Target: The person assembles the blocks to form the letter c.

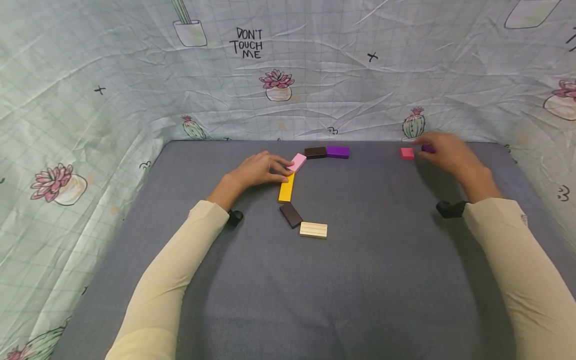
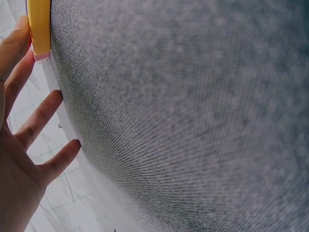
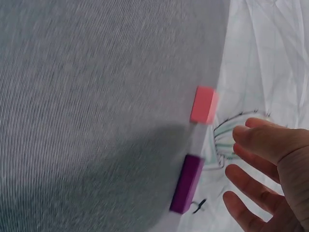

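My left hand [image 1: 257, 169] lies beside a curved line of small flat blocks, its fingertips at the pink block [image 1: 298, 162] and the yellow block [image 1: 286, 189]. In the left wrist view, the thumb rests along the side of the yellow block [image 2: 39, 26], while the other fingers are spread out. My right hand [image 1: 450, 155] hovers at the back right, close over a purple block [image 3: 187, 184], which it partly hides in the head view. Its fingers are loosely bent and apart, holding nothing. Just left of it sits a coral-red block [image 1: 407, 153].
Below the yellow block, the line runs on with a dark brown block [image 1: 290, 215] and a pale wooden block [image 1: 313, 230]. Behind the pink one are another dark brown block [image 1: 315, 153] and a purple block [image 1: 338, 152]. A printed cloth wall [image 1: 351, 100] borders the grey table [image 1: 360, 290].
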A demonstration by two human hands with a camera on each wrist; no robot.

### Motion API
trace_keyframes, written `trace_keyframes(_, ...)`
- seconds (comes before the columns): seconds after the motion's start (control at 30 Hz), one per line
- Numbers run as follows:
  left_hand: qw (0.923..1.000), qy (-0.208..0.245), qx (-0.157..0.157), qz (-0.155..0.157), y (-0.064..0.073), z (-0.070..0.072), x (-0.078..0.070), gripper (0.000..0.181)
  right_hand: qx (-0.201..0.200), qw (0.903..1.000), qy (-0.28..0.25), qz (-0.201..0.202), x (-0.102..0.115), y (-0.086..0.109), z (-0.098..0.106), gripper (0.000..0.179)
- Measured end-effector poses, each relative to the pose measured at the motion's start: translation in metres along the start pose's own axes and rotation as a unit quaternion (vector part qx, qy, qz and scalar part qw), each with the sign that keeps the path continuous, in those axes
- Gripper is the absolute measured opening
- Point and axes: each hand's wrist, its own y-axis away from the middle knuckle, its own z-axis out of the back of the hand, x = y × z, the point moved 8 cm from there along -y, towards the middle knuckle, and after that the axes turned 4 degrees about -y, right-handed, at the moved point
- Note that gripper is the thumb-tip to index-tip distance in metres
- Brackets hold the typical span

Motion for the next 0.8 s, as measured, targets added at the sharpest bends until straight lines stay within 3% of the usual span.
trace_keyframes(0.2,1.0,0.004,-0.005,-0.006,0.0,0.001,0.0,0.036,-0.012,0.9948,-0.018,-0.1,-0.035,0.011,0.001,0.033)
trace_keyframes(0.37,0.9998,0.007,-0.012,-0.015,0.0,0.001,-0.001,0.035,-0.026,0.9817,-0.013,-0.188,-0.06,0.021,0.001,0.052)
trace_keyframes(0.6,0.9998,0.007,-0.01,-0.013,0.001,0.002,-0.001,0.035,-0.019,0.9695,-0.021,-0.243,-0.065,0.025,-0.004,0.074)
trace_keyframes(0.8,1.0,0.006,-0.003,-0.006,0.001,0.003,-0.004,0.036,-0.021,0.9605,-0.034,-0.275,-0.065,0.022,-0.011,0.061)
